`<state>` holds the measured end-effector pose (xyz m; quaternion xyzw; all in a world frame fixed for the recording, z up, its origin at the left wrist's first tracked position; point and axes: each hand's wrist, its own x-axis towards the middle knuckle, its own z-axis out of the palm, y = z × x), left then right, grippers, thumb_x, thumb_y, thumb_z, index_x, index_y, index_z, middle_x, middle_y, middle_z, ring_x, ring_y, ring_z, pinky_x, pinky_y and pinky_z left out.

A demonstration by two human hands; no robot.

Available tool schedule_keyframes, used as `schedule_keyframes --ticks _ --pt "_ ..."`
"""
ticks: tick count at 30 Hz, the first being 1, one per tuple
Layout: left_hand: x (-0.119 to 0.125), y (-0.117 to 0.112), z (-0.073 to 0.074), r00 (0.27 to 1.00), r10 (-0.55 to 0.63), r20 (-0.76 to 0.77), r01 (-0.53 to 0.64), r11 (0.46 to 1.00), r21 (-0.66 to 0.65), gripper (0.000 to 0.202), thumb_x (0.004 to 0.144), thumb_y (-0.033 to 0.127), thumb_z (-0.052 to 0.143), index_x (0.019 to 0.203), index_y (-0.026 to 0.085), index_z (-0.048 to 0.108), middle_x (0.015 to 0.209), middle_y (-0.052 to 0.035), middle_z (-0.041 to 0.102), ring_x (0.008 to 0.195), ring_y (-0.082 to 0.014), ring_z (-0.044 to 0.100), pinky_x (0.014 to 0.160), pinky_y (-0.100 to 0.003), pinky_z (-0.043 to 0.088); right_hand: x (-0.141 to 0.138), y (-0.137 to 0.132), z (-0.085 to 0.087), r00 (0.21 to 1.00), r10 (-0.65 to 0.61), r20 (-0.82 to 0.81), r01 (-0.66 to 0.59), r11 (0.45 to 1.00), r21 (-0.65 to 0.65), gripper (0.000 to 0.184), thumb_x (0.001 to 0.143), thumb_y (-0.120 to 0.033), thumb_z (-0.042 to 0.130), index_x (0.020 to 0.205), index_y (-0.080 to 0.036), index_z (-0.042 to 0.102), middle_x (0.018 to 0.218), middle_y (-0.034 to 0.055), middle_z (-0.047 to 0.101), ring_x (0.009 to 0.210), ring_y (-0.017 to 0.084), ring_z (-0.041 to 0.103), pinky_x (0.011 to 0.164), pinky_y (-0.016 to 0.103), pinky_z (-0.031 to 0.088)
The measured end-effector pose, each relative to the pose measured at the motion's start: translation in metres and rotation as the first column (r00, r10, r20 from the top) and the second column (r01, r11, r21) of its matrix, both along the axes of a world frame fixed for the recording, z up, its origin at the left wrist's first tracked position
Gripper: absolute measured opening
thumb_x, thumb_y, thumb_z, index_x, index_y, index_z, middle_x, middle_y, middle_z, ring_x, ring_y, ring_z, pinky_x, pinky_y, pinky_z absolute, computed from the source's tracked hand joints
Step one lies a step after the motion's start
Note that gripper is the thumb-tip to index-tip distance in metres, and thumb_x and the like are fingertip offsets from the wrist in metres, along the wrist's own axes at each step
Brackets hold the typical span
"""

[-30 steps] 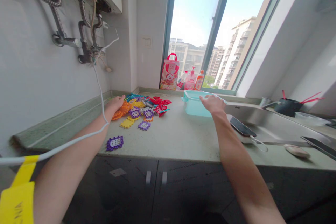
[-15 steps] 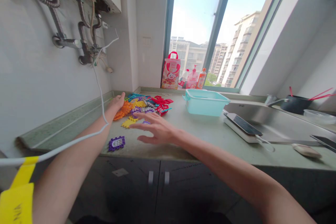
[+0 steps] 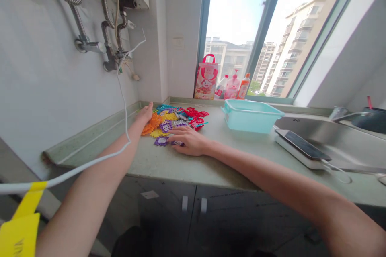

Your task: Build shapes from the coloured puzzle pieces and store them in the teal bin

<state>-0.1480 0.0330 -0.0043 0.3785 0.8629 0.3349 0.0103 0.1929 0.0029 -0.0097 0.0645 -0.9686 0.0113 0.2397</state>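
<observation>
A heap of flat, notched plastic building pieces lies on the counter, with orange pieces (image 3: 153, 124), yellow pieces (image 3: 170, 117), red pieces (image 3: 196, 114) and blue ones. My left hand (image 3: 147, 113) rests edge-on against the heap's left side, thumb stretched up; its other fingers are mostly hidden. At the front, my right hand (image 3: 191, 141) lies low with fingers spread and pointing left, touching or just over the purple pieces. One purple piece (image 3: 161, 141) lies just beyond its fingertips, and another purple piece (image 3: 178, 143) shows between thumb and fingers.
A light-blue plastic tub (image 3: 252, 117) stands right of the heap. Beyond it are a phone (image 3: 303, 144) on a white box and a steel sink (image 3: 356, 140). Bottles (image 3: 232, 87) and a pink bag (image 3: 206, 80) line the window. A white cable (image 3: 90, 164) crosses above my left forearm.
The purple piece that lay apart near the counter's front edge is now against the heap. My right hand has lowered onto the pieces. The view has shifted slightly; my left hand stays beside the heap.
</observation>
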Motion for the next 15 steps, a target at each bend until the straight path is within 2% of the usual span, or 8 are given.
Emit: schedule_keyframes --ticks 5,7,10,13,15 --pt "0.001 0.000 -0.001 1.000 -0.009 0.009 0.009 1.000 0.012 0.097 0.097 0.082 0.008 0.133 0.018 0.071 0.137 -0.0223 0.071 0.131 -0.0474 0.062 0.111 -0.066 0.042 0.017 0.024 -0.001 0.994 -0.107 -0.015 0.107 0.994 -0.034 0.057 0.097 -0.046 0.075 0.148 -0.023 0.063 0.159 0.0166 0.054 0.148 0.035 0.050 0.121 0.057 0.041" --pt "0.001 0.002 -0.002 1.000 -0.025 0.000 0.025 0.999 0.045 0.093 0.098 0.081 0.010 0.129 0.019 0.072 0.133 -0.0219 0.073 0.129 -0.0471 0.063 0.108 -0.064 0.044 0.025 0.031 0.000 0.992 -0.123 -0.012 0.122 0.992 -0.024 0.055 0.094 -0.048 0.078 0.143 -0.025 0.068 0.160 0.0154 0.054 0.148 0.035 0.050 0.122 0.057 0.040" --pt "0.006 0.005 0.001 0.999 -0.018 -0.038 0.023 0.992 0.124 0.082 0.102 0.073 0.016 0.123 0.018 0.073 0.129 -0.0214 0.074 0.124 -0.0444 0.065 0.102 -0.058 0.048 0.030 0.036 -0.001 0.986 -0.163 -0.028 0.161 0.985 -0.055 0.047 0.095 -0.048 0.077 0.136 -0.025 0.073 0.155 0.0139 0.059 0.142 0.032 0.056 0.119 0.053 0.044" --pt "0.019 0.003 0.012 0.977 -0.015 -0.214 0.068 0.967 0.244 0.065 0.106 0.064 0.028 0.121 0.021 0.073 0.130 -0.0175 0.073 0.126 -0.0397 0.063 0.105 -0.054 0.046 0.024 0.034 -0.004 0.977 -0.206 -0.055 0.204 0.978 -0.040 0.036 0.097 -0.047 0.076 0.127 -0.027 0.078 0.146 0.0115 0.067 0.137 0.031 0.060 0.116 0.051 0.047" --pt "0.034 -0.002 0.024 0.913 -0.063 -0.404 0.197 0.934 0.298 0.051 0.105 0.058 0.039 0.122 0.023 0.073 0.133 -0.0142 0.072 0.131 -0.0365 0.060 0.111 -0.052 0.043 0.019 0.031 -0.004 0.967 -0.244 -0.073 0.243 0.970 -0.017 0.032 0.097 -0.048 0.076 0.122 -0.027 0.080 0.141 0.0105 0.070 0.136 0.031 0.061 0.115 0.050 0.047"
